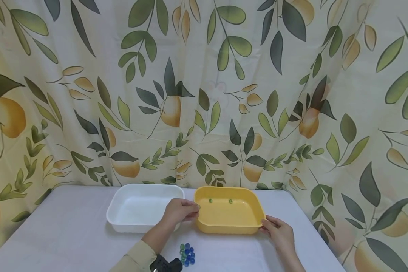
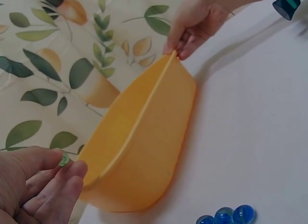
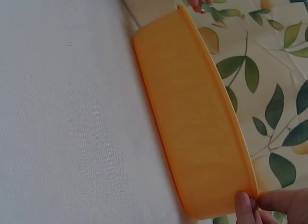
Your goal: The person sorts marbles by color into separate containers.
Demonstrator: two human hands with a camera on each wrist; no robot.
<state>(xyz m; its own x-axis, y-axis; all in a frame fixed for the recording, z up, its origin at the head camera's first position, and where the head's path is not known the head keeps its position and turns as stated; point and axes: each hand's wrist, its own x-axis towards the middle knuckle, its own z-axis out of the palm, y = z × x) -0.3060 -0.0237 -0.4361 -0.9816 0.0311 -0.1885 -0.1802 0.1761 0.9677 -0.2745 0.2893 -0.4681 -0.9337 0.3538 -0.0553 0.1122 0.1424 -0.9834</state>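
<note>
A green marble [image 2: 64, 159] is pinched between thumb and fingertips of my left hand [image 1: 181, 211], which is at the left rim of the yellow tray [image 1: 228, 229]. My right hand [image 1: 281, 235] pinches the tray's right rim near its front corner; the right wrist view shows thumb and fingers on that rim [image 3: 243, 142]. Inside the tray lie two green marbles, one at left [image 1: 210, 201] and one at right [image 1: 230, 201]. In front of the tray, a cluster of blue marbles [image 1: 187, 252] and green marbles [image 1: 182, 246] rests on the cloth.
A white tray [image 1: 139, 228] stands left of the yellow one, behind my left forearm. The white-covered table [image 1: 71, 226] ends at a curtain [image 1: 204, 113] printed with leaves and fruit. A dark device [image 1: 164, 264] is strapped at my left wrist.
</note>
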